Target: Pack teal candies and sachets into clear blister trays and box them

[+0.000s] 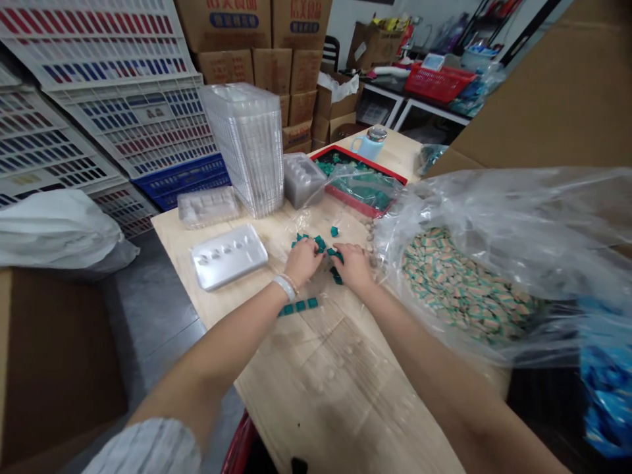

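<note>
Left hand [302,260]: fingertips bent against loose green pieces [320,243] at mid-tabletop [340,368]. Right hand [354,264]: just beside it, fingertips at the same scatter. State of either grip — closed on a piece or merely touching — cannot be told at this scale. A short row of green pieces [300,306] lies on the near side of the hands, by the left forearm. White tray [230,255] sits at the left edge, its surface dimpled; a tall stack of clear trays [247,151] stands along the far-left edge. Red tray [351,203], holding green pieces, lies toward the far corner, near a blue mug [369,145].
</note>
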Demonstrator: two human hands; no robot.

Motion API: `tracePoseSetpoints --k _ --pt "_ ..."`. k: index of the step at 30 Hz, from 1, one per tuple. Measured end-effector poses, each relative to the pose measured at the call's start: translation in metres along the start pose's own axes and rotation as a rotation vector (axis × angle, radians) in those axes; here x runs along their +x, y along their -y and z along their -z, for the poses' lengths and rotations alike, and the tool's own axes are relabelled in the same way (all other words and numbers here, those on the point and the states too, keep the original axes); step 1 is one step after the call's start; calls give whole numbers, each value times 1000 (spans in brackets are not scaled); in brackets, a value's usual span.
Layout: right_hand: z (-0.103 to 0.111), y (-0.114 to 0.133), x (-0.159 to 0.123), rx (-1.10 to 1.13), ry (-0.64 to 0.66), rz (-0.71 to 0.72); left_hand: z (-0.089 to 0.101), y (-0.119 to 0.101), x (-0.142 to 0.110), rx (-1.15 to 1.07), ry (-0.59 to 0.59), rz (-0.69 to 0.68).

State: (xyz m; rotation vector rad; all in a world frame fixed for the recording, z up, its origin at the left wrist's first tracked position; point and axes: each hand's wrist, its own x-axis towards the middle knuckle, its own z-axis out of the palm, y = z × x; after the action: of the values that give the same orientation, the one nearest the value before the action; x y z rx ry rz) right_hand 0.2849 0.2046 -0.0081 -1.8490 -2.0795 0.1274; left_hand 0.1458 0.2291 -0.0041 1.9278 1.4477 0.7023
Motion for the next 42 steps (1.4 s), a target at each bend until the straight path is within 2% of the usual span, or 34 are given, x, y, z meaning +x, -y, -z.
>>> tracePoseSetpoints --k 2,4,6,8,11,14,16,18,20,23,26,30,33,35,37,39,40,42 --pt "7 3 -5 204 -40 74 8 -5 -6 -196 70 65" --pt "16 9 -12 442 -47 139 14 -13 -12 -474 202 146" --pt "27 15 -23 598 -52 111 16 -23 -20 -793 352 249" --pt "39 18 -41 649 -51 39 12 -32 -33 -1056 480 355" --pt "54 14 -80 659 -33 -44 1 -44 -56 -1086 618 399" --pt "56 3 -125 634 -61 -138 -10 -51 -75 -1034 752 439" --pt "49 -2 -151 587 -80 -181 -13 -51 -78 -1045 728 495" --pt "40 -2 -169 510 -61 -190 -11 -50 -72 -1087 604 543" --pt "31 3 -177 382 -13 -189 -6 -49 -60 -1134 510 548" --pt "25 13 -176 143 47 -228 2 -50 -40 -1152 492 509" --pt "25 19 -170 3 91 -273 8 -52 -18 -1010 386 407" --pt "25 15 -174 -4 103 -272 7 -48 13 -401 184 64" --pt "30 8 -178 117 35 -265 0 -43 26 -19 148 -161" --pt "38 -1 -167 202 -34 -253 -9 -42 26 203 171 -278" --pt "43 -12 -139 275 -85 -219 -21 -44 22 332 209 -336" --pt "42 -25 -96 379 -129 -200 -35 -48 19 387 196 -334" --pt "38 -31 -73 458 -167 -224 -41 -49 19 409 175 -321" --pt "26 -43 -31 683 -155 -303 -50 -51 21 452 138 -289"
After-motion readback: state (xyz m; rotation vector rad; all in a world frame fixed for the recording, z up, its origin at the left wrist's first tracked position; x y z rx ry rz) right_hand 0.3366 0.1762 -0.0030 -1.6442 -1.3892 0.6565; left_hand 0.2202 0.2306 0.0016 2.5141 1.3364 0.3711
